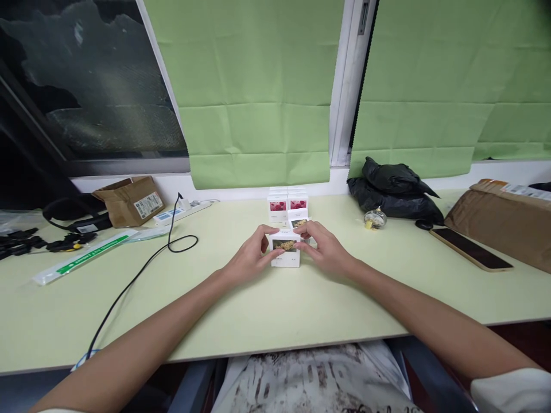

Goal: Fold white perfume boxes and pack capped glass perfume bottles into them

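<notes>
A small white box with a yellow-flower picture point(284, 252) stands on the pale green table point(267, 310) in front of me. My left hand point(250, 259) grips its left side with fingers curled over the top. My right hand point(326, 248) holds its right side, fingertips on the top edge. Just behind it lies another box of the same kind point(298, 222). Farther back stand several white boxes with pink pictures point(287, 204) in a tight group.
A black bag point(394, 189) and a small glass jar point(375, 218) sit at the back right, with a phone point(471, 248) and a brown parcel point(503, 221). At the left are a power strip point(181, 211), a black cable point(142, 269), a cardboard box point(131, 201) and a plastic sleeve point(86, 257).
</notes>
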Motion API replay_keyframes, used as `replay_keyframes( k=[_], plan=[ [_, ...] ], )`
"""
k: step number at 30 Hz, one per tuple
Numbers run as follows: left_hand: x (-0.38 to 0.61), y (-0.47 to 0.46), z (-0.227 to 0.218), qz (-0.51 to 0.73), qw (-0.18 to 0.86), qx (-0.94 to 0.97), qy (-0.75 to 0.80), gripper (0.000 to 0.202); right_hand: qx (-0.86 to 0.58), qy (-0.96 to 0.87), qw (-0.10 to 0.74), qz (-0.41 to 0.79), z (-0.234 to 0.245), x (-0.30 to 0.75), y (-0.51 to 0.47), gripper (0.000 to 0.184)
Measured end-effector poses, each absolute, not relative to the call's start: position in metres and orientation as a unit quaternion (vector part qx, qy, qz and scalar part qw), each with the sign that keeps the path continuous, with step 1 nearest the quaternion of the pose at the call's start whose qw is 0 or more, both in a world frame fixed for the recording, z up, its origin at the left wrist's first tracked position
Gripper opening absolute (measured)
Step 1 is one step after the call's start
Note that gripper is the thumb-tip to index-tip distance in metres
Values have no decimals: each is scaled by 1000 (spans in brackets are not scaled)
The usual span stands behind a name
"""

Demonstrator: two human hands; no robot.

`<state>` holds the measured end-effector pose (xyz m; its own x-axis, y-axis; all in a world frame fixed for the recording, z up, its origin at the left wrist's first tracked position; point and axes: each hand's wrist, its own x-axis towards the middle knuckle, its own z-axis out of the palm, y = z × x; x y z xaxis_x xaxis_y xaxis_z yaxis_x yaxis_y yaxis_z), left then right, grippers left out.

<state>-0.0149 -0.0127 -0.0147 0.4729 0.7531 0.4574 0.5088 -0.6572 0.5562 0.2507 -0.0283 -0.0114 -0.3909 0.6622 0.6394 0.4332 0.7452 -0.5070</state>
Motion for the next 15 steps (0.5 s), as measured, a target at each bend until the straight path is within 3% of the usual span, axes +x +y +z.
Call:
replay_keyframes(
  k=[15],
  plan=[
    [-11,-16,-8,407,178,830,338,19,-304,-825,460,123,-14,250,-25,11]
  ],
)
